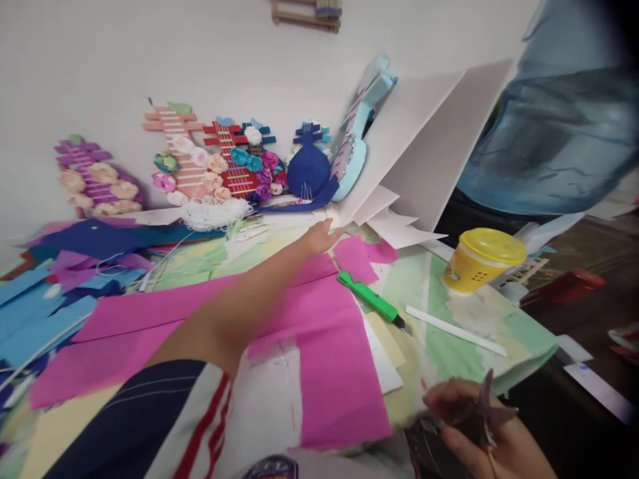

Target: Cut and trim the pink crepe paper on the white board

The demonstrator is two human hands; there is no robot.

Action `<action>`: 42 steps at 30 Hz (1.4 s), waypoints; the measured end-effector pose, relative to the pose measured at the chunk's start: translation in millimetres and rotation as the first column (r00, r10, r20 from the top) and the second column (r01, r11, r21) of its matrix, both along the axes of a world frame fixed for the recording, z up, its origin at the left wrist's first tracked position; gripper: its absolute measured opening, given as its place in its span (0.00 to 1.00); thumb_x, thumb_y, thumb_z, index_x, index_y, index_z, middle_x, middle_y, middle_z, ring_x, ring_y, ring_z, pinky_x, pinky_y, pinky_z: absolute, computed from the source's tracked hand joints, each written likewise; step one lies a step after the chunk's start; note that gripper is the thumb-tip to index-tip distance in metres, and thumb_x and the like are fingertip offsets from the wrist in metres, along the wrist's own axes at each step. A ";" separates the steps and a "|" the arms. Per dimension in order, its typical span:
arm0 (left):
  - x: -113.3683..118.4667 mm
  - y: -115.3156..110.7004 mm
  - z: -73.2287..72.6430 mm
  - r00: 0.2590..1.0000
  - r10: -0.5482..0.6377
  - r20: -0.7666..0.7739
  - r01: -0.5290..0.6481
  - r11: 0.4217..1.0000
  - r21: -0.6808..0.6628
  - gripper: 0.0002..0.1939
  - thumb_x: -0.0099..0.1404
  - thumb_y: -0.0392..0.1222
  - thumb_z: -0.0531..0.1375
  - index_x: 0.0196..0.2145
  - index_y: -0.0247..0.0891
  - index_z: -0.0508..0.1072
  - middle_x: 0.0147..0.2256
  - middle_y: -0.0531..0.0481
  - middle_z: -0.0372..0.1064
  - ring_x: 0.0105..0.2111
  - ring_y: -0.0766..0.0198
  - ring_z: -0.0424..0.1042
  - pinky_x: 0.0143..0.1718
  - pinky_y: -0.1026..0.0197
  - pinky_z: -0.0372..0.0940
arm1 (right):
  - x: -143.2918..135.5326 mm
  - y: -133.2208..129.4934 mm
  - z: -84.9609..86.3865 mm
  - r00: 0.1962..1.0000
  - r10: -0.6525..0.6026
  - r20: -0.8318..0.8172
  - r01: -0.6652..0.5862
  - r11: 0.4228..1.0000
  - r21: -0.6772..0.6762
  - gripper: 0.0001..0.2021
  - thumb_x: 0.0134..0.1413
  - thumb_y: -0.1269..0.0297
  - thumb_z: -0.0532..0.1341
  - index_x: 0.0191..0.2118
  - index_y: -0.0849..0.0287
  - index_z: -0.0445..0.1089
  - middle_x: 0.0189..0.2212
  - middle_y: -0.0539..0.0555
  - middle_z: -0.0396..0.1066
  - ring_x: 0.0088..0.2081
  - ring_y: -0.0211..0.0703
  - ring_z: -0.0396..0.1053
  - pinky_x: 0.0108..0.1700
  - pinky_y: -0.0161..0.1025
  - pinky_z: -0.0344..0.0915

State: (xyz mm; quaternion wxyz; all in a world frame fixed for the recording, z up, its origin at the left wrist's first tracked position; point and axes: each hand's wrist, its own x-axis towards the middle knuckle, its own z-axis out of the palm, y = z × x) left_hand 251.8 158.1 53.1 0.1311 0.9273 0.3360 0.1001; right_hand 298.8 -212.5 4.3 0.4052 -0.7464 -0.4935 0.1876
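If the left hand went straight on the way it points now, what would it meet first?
Most likely the left hand would meet the foot of the leaning white board, near the jagged white pieces; depth there is hard to judge.

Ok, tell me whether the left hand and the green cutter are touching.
Apart. The head view shows the left hand stretched out past the green cutter, with pink sheet visible between them.
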 end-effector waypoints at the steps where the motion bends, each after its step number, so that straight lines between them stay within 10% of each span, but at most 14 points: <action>1: -21.6 4.1 -3.1 1.000 0.004 -0.018 -0.004 1.000 0.016 0.17 0.64 0.44 0.54 0.49 0.35 0.62 0.49 0.44 0.59 0.45 0.56 0.63 0.44 0.48 0.61 | -1.2 13.6 8.3 0.998 0.023 0.066 -0.022 1.000 -0.015 0.12 0.45 0.54 0.57 0.36 0.54 0.66 0.30 0.56 0.71 0.32 0.47 0.69 0.33 0.42 0.67; 7: -163.0 -13.8 -43.5 0.983 -0.011 -0.181 0.014 1.000 0.019 0.29 0.65 0.52 0.45 0.58 0.31 0.49 0.59 0.38 0.44 0.58 0.54 0.45 0.56 0.52 0.44 | -23.8 114.2 27.6 0.777 0.511 0.367 -0.466 0.860 -0.208 0.20 0.50 0.65 0.53 0.50 0.60 0.60 0.46 0.62 0.65 0.47 0.51 0.63 0.47 0.48 0.60; 12: -212.9 -13.3 -58.6 0.961 0.005 -0.275 0.004 0.999 0.033 0.34 0.63 0.56 0.41 0.60 0.31 0.46 0.60 0.40 0.40 0.59 0.54 0.40 0.57 0.53 0.37 | -46.1 162.6 19.5 0.598 0.681 0.423 -0.597 0.731 -0.331 0.14 0.47 0.60 0.57 0.41 0.60 0.65 0.40 0.60 0.67 0.43 0.51 0.63 0.43 0.47 0.60; 22: -225.0 21.0 -48.6 0.941 0.011 -0.338 0.022 0.995 0.094 0.34 0.62 0.58 0.44 0.59 0.34 0.48 0.60 0.40 0.40 0.59 0.53 0.42 0.56 0.53 0.36 | -59.9 173.4 16.8 0.536 0.709 0.459 -0.622 0.699 -0.353 0.26 0.46 0.57 0.58 0.52 0.63 0.59 0.51 0.64 0.60 0.50 0.53 0.60 0.49 0.48 0.58; 33: -208.8 -70.1 -41.9 0.919 -0.175 -0.353 0.204 0.978 0.045 0.33 0.63 0.59 0.41 0.61 0.39 0.43 0.61 0.44 0.35 0.60 0.54 0.37 0.56 0.51 0.34 | -56.5 152.9 15.6 0.495 0.687 0.532 -0.618 0.709 -0.340 0.29 0.47 0.58 0.58 0.55 0.62 0.55 0.54 0.61 0.58 0.54 0.52 0.56 0.52 0.48 0.56; 42: -213.8 -55.3 -43.4 0.911 -0.201 -0.360 0.232 0.972 0.045 0.33 0.63 0.58 0.44 0.61 0.40 0.43 0.61 0.45 0.35 0.60 0.56 0.36 0.57 0.50 0.33 | -37.4 175.0 38.1 0.612 0.503 0.611 -0.263 0.857 -0.442 0.10 0.50 0.60 0.52 0.36 0.56 0.65 0.27 0.52 0.69 0.27 0.42 0.66 0.24 0.36 0.55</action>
